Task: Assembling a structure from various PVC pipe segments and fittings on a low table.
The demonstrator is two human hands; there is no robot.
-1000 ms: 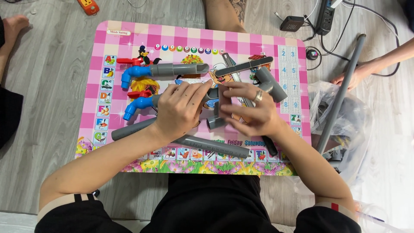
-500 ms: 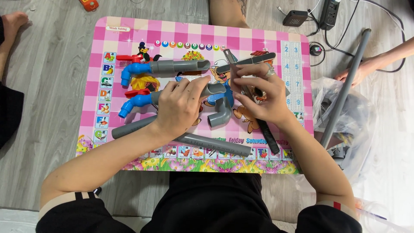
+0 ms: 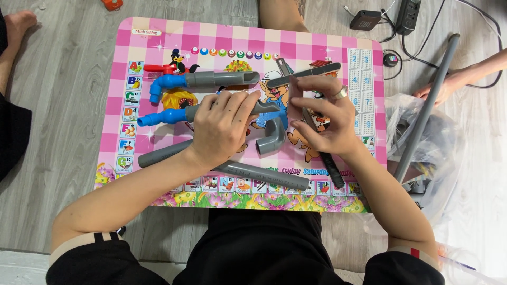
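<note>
Left hand (image 3: 224, 124) clamps grey pipe (image 3: 261, 108) on pink table (image 3: 322, 47); right hand (image 3: 325, 119), fingers loosely curled, touches long dark tool (image 3: 330, 166), grip unclear.

A long grey pipe (image 3: 425, 108) lies slanted on the wooden floor (image 3: 58, 105), right of the pink checked surface (image 3: 158, 37), crossing a clear plastic bag (image 3: 454, 153). Beyond the far edge sit a small black speaker (image 3: 365, 19), a power strip (image 3: 407, 15) and black cables (image 3: 475, 31). An orange object (image 3: 112, 4) is cut off at top left.
</note>
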